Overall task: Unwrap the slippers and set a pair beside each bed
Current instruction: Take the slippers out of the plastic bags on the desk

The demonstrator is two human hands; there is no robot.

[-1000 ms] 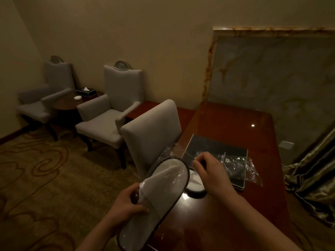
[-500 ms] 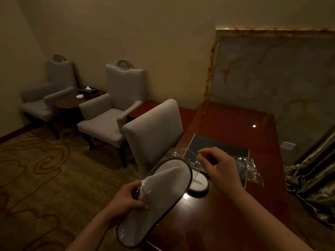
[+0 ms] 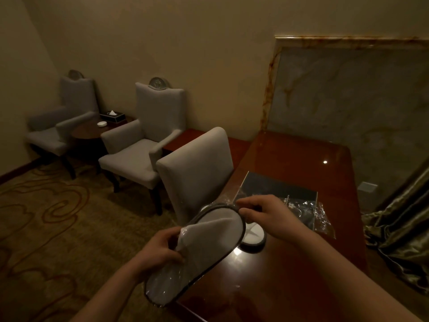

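A white slipper with dark trim point(image 3: 209, 249), still in clear plastic wrap, is held tilted over the desk's near-left corner. My left hand point(image 3: 160, 252) grips its left side at the upper. My right hand point(image 3: 267, 214) pinches the wrap at the slipper's far, toe end. A second white slipper point(image 3: 254, 237) lies flat on the wooden desk point(image 3: 301, 263), partly hidden behind the held one. An empty clear wrapper point(image 3: 321, 217) lies on a dark folder point(image 3: 278, 189). No bed is in view.
A grey desk chair point(image 3: 197, 168) stands against the desk's left side. Two grey armchairs point(image 3: 144, 145) flank a small round table point(image 3: 88, 131) with a tissue box. A marble wall panel point(image 3: 348, 96) backs the desk; a curtain point(image 3: 401, 219) hangs right. Patterned carpet covers the floor.
My right hand lifted off the desk and the wrapper there and came back to pinch the wrap at the held slipper's toe end. My left hand kept the slipper nearly still.
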